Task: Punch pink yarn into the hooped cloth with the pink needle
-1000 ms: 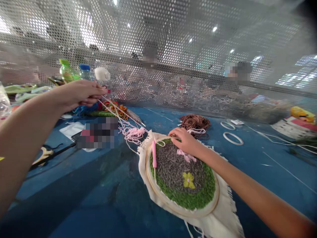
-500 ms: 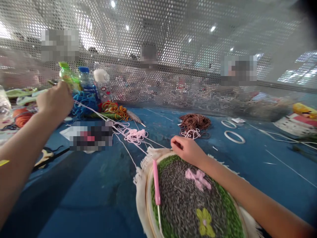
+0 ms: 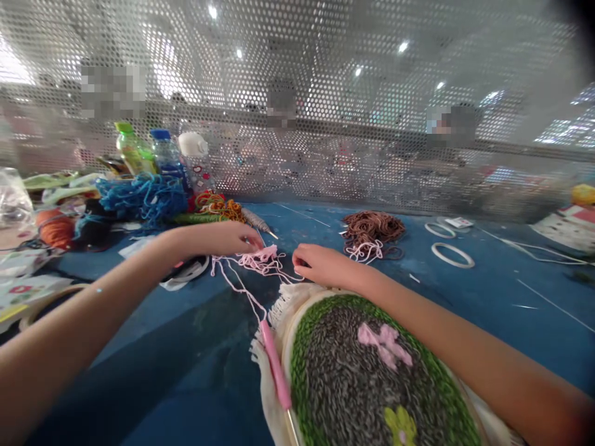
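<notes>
My left hand (image 3: 230, 238) is at the loose pink yarn (image 3: 260, 260), its fingers bent together on the top of the tangle. Just right of it, my right hand (image 3: 320, 265) is closed in a pinch, and a pink strand runs from the tangle to its fingertips. Below my right forearm lies an embroidery hoop (image 3: 287, 347) with fringed white cloth, stitched in dark grey and green loops with a pink shape and a yellow-green flower. A punch needle (image 3: 275, 365) with a pink handle rests along the hoop's left edge, and pink strands lead to its upper end.
Brown yarn (image 3: 372, 229) lies beyond my right hand, with white rings (image 3: 453, 254) farther right. Blue yarn (image 3: 142, 195), an orange yarn ball (image 3: 54, 228) and several bottles (image 3: 162, 152) crowd the back left. A perforated metal screen (image 3: 297, 155) stands behind the blue table (image 3: 176, 353).
My left hand has come down and right from near the bottles to the pink yarn, and the stretched strands have slackened. The punch needle has tilted and sits more to the left.
</notes>
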`<state>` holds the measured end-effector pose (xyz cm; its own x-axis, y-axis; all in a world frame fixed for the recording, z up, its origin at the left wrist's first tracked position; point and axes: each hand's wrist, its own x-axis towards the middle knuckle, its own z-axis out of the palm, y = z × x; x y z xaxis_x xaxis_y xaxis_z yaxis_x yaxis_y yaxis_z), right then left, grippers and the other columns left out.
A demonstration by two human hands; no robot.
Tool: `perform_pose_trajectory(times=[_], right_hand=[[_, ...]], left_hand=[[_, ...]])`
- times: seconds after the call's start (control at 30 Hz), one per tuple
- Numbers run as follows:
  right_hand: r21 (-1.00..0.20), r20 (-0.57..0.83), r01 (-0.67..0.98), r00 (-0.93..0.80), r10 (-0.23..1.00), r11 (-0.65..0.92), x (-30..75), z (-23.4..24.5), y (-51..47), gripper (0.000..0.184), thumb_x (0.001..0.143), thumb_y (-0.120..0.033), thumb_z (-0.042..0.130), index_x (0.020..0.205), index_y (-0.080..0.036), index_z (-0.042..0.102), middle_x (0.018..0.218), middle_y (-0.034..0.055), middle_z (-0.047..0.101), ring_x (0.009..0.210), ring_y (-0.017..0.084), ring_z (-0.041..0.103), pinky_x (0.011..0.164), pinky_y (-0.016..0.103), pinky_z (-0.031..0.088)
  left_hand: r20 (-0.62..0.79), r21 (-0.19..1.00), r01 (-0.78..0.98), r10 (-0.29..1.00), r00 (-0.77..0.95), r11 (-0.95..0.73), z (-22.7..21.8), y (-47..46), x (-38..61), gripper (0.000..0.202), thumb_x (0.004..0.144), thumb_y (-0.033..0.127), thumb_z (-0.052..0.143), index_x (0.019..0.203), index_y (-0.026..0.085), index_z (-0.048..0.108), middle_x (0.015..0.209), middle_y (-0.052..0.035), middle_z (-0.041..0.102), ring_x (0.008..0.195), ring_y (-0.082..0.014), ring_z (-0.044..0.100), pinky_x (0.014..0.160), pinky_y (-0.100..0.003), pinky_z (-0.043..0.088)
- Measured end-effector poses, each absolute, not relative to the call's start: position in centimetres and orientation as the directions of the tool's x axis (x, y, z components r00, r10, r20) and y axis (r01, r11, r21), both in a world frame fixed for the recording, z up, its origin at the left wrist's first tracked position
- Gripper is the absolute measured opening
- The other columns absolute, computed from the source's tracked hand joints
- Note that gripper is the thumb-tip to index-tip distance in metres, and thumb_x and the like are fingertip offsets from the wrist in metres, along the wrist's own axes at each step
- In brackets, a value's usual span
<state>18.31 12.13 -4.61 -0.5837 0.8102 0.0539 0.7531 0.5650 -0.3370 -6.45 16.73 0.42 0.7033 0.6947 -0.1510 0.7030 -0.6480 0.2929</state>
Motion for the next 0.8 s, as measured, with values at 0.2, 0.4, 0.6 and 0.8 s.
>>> perform_pose_trajectory(times=[0.2, 0.4, 0.6, 0.8], right_hand=[[-0.441, 0.012, 0.691, -0.634, 0.773, 0.573, 17.2, -4.4, 12.9, 0.011, 0.08, -0.027, 0.054, 0.082, -0.019, 0.061, 0.086, 0.0053, 0.065, 0.076, 0.017, 0.056, 0.067, 0.027, 0.039], [-0.562, 0.017, 0.67, -0.577, 0.817, 0.485, 17.1, -5.3, 12.3, 0.007, 0.08, -0.023, 0.053, 0.081, -0.018, 0.058, 0.089, 0.0076, 0.064, 0.08, 0.018, 0.056, 0.072, 0.029, 0.04], [-0.765, -0.186, 0.597, -0.565, 0.804, 0.242, 18.0, -3.3, 12.4, 0.039, 0.098, -0.036, 0.016, 0.094, -0.017, 0.05, 0.06, 0.0022, 0.058, 0.052, 0.012, 0.055, 0.053, 0.025, 0.044], [-0.865, -0.316, 0.476, -0.761, 0.567, 0.157, 19.3, -1.2, 11.5, 0.029, 0.093, -0.042, 0.045, 0.09, -0.016, 0.059, 0.052, -0.0064, 0.04, 0.044, 0.007, 0.035, 0.045, 0.02, 0.031]], left_hand=[[-0.082, 0.347, 0.587, 0.6, 0.796, -0.731, -3.3, 15.0, -3.4, 0.015, 0.078, 0.029, 0.054, 0.075, 0.018, 0.063, 0.073, -0.0025, 0.062, 0.062, -0.0141, 0.052, 0.058, -0.026, 0.037], [0.094, 0.529, 0.626, 0.772, 0.628, -0.573, -0.6, 16.1, -4.3, 0.024, 0.085, 0.039, 0.047, 0.087, 0.018, 0.058, 0.076, -0.0024, 0.06, 0.066, -0.0135, 0.054, 0.058, -0.025, 0.039], [0.1, 0.974, 0.171, 0.959, 0.266, -0.149, 2.5, 15.6, -5.2, 0.023, 0.083, 0.033, 0.058, 0.067, 0.017, 0.057, 0.059, 0.0, 0.054, 0.045, -0.0074, 0.045, 0.043, -0.021, 0.028], [0.088, 0.983, -0.169, 0.989, 0.121, -0.067, 3.1, 16.5, -6.7, 0.02, 0.086, 0.02, 0.054, 0.067, 0.013, 0.056, 0.058, 0.0004, 0.053, 0.041, -0.0045, 0.041, 0.035, -0.018, 0.024]])
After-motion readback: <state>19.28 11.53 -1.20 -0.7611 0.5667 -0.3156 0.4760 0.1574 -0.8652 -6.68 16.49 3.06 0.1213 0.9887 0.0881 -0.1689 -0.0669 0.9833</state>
